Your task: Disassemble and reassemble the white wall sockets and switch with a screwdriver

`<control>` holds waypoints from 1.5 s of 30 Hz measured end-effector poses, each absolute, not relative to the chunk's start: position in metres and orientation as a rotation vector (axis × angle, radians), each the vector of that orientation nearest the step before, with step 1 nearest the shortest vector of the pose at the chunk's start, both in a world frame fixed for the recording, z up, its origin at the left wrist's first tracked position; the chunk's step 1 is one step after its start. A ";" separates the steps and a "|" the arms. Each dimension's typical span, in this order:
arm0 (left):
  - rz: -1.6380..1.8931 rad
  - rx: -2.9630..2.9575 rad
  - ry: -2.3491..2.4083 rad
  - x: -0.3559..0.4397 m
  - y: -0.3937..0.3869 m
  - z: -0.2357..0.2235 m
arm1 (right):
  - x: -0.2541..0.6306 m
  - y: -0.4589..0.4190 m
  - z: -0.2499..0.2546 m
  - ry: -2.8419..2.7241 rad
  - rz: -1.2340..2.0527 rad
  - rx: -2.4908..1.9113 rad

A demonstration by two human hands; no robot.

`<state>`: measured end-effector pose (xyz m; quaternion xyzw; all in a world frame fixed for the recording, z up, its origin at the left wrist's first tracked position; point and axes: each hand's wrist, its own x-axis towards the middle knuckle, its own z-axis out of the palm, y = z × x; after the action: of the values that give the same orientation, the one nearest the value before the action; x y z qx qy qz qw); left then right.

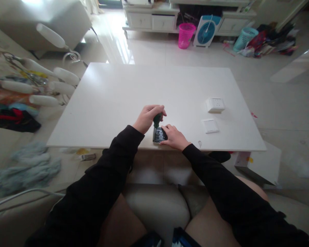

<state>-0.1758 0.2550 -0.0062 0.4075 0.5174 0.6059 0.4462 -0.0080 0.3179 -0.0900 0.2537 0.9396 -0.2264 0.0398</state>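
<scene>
My left hand (149, 117) is wrapped round the dark green handle of a screwdriver (157, 120). The tool points down at the upper left part of a small square black socket plate (158, 135), whose open back seems to face up. Whether the tip touches a screw is too small to tell. My right hand (174, 137) grips the plate by its right side, thumb and fingers at its edges, holding it on the white table (134, 89) near the front edge.
To the right stand a white wall socket on its box (216, 105) and a flat white square frame (210, 126). A small clear piece (199, 143) lies near the table's front edge. Lamp arms (64, 75) reach close to the table's left edge.
</scene>
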 end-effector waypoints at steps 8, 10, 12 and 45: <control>1.484 0.956 0.918 -0.173 0.257 -0.010 | -0.008 0.317 -0.088 2.878 -0.688 0.781; 1.472 0.962 0.880 -0.173 0.258 -0.011 | -0.008 0.317 -0.087 2.877 -0.690 0.782; 1.471 0.949 0.930 -0.174 0.258 -0.012 | -0.008 0.317 -0.087 2.876 -0.692 0.780; 1.538 0.964 1.185 -0.170 0.261 -0.015 | -0.007 0.318 -0.091 2.897 -0.691 0.764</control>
<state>-0.1695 0.2615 -0.0149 0.3930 0.4833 0.6269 0.4680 -0.0074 0.3179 -0.0907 0.2484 0.9416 -0.2248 0.0335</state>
